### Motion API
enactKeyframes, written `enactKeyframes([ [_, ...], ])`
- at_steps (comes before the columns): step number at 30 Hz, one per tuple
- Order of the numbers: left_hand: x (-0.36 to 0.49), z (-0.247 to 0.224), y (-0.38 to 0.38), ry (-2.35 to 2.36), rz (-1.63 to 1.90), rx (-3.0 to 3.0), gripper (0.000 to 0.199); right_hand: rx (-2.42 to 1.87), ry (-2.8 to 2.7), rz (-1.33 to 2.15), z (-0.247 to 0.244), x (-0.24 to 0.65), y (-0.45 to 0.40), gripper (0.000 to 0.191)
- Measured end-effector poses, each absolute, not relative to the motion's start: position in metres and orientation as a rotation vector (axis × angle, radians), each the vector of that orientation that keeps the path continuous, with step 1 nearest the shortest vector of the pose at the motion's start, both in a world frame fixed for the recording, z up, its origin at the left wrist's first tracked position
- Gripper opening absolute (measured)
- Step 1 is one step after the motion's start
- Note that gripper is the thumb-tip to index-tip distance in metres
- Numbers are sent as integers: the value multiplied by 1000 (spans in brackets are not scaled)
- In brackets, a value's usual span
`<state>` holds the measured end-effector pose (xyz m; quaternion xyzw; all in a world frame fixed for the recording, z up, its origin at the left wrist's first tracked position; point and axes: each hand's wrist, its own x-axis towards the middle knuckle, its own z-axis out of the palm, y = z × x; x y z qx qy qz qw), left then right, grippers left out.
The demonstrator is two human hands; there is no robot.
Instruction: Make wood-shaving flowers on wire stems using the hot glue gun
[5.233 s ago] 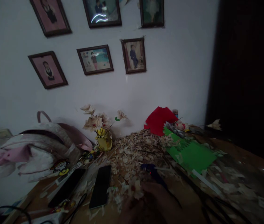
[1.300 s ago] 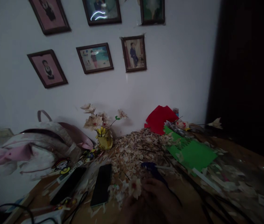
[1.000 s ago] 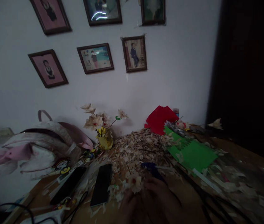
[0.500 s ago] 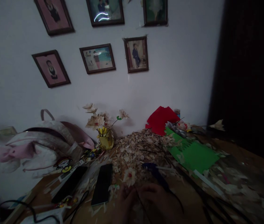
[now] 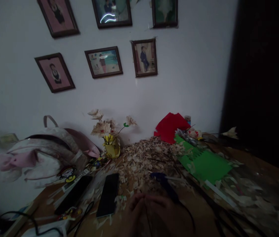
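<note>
In dim light at the bottom centre, my left hand (image 5: 133,210) and my right hand (image 5: 161,209) meet with their fingertips nearly touching. Both are closed around a thin dark flower stem (image 5: 148,220) that runs down between them toward me. No blossom shows at the fingers now; shadow and the hands hide that part. Just beyond my right hand lies a dark blue glue gun (image 5: 162,181), with its cord trailing past that hand. A heap of pale petal-like scraps (image 5: 144,156) spreads over the wooden table in front of both hands.
Two phones (image 5: 108,195) lie left of my hands, near a pale backpack (image 5: 52,154). A yellow vase (image 5: 112,148) of handmade flowers stands by the wall. Green sheet (image 5: 205,163) and red sheet (image 5: 171,126) lie right; dark scissors-like handles (image 5: 224,215) sit lower right.
The pale flower with a red centre, seen above my left hand before, no longer shows. My fingertips have come closer together and slightly upward.
</note>
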<state>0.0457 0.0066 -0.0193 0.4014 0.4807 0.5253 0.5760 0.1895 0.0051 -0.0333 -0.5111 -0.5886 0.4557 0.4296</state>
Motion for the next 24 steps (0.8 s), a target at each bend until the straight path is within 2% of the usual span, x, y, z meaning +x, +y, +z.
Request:
enactKeyframes([
  [11, 44, -26, 10, 1132, 1203, 1031, 19, -786, -1839, 665, -39, 189, 5, 26],
  [17, 46, -19, 8, 1172, 1169, 1042, 27, -1234, -1793, 643, -18, 198, 5, 20],
  [20, 47, -20, 8, 1076, 1197, 946, 33, -1514, -1852, 571, -15, 207, 12, 30],
  [24, 46, -26, 10, 1016, 1266, 910, 34, -1764, -1903, 197, -8, 226, 24, 50],
])
